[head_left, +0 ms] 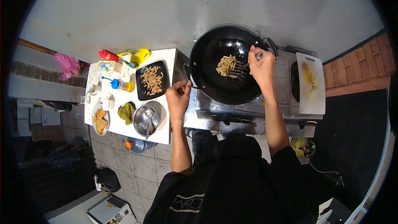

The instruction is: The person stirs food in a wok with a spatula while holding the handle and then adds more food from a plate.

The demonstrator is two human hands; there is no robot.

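Note:
A large black wok sits on the stove, with pale strips of food heaped near its middle. My right hand is closed around the handle of a slotted metal spatula. The spatula's blade lies in the wok against the right side of the heap. At the wok's left side, my left hand has its fingers closed on the loop handle. Just left of that hand, a square black dish holds browned strips.
On the white table stand a steel bowl with a spoon, a red bottle, an oil bottle, wilted greens and a plate of food. A stained white cutting board lies right of the wok.

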